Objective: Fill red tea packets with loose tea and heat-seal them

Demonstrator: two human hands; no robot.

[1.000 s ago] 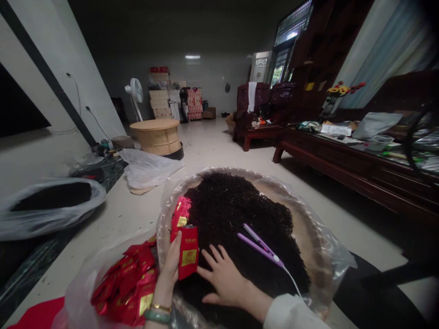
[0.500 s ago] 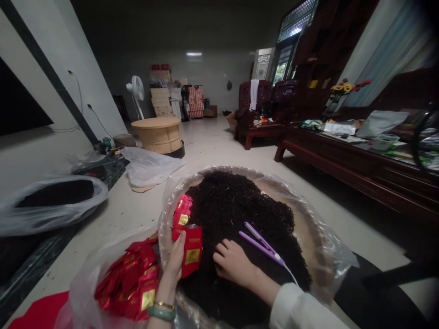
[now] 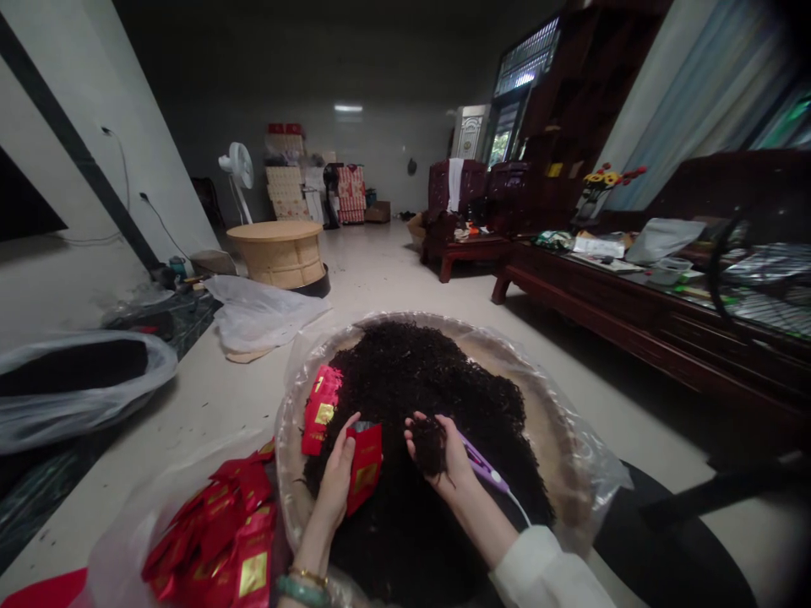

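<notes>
A heap of dark loose tea leaves (image 3: 411, 371) fills a round woven tray (image 3: 545, 439) lined with clear plastic. My left hand (image 3: 335, 481) grips a red foil packet (image 3: 366, 467) with a gold label, its top open. My right hand (image 3: 443, 460) is cupped beside the packet, holding a pinch of tea leaves (image 3: 429, 446). Just past my right hand, a purple handheld heat sealer (image 3: 487, 469) lies on the heap, partly hidden, with a white cord. Another red packet (image 3: 321, 409) rests on the tray behind my left hand.
Many red packets (image 3: 215, 532) lie in a clear plastic bag at lower left. A plastic sack of dark tea (image 3: 69, 371) sits further left, near a white plastic sheet (image 3: 257, 314). A long dark wooden bench (image 3: 634, 312) runs along the right.
My right hand has gone from lying spread on the heap to lifting a pinch of tea beside the packet. The view has swung slightly, shifting the room to the left.
</notes>
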